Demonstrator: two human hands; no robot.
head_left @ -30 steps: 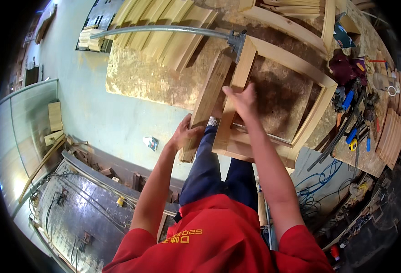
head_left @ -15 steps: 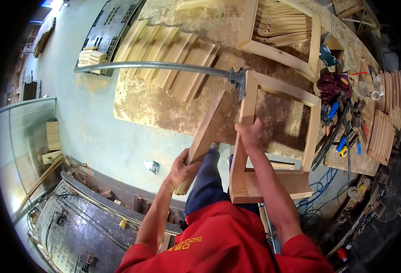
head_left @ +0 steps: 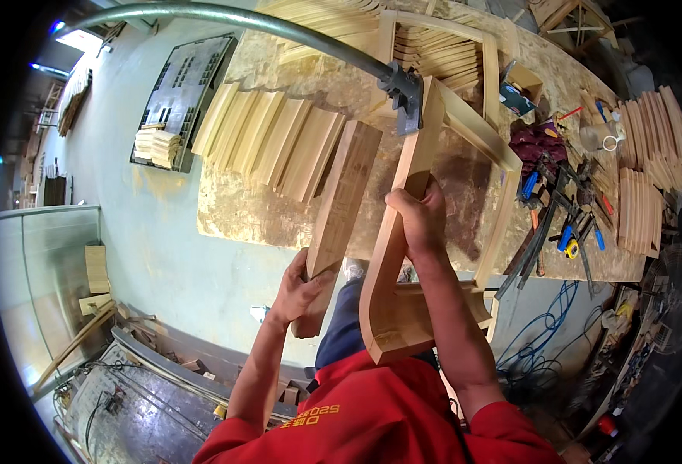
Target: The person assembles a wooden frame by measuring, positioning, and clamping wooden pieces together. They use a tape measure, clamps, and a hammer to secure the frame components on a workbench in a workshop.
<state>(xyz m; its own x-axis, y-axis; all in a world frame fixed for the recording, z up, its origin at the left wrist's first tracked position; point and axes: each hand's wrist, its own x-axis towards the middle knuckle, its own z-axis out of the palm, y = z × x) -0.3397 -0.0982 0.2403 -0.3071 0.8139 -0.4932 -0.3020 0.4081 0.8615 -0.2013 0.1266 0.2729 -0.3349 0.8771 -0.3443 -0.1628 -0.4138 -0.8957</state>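
Note:
My left hand (head_left: 300, 292) grips the lower part of a thick wooden block (head_left: 342, 205), which slants up over the table edge. Closed round the left rail of a wooden frame (head_left: 393, 255) is my right hand (head_left: 420, 215), its thumb on top of the rail. The frame is tilted, with a wide curved piece at its near end. A metal pipe clamp (head_left: 406, 97) sits at the far corner of the frame, its long pipe (head_left: 225, 14) reaching away to the left. Between the block and the frame there is a gap.
Several moulded wooden boards (head_left: 267, 147) lie on the worktable (head_left: 240, 220). Another frame (head_left: 492, 81) holds thin slats at the back. To the right are clamps and blue-handled tools (head_left: 565, 232), stacked curved slats (head_left: 639, 213) and blue hoses (head_left: 542, 340). A metal machine surface (head_left: 143, 410) stands lower left.
The wooden frame has tilted, its near end swinging left and toward me. The clamp's pipe has swung up and away. The block in my left hand has turned more upright.

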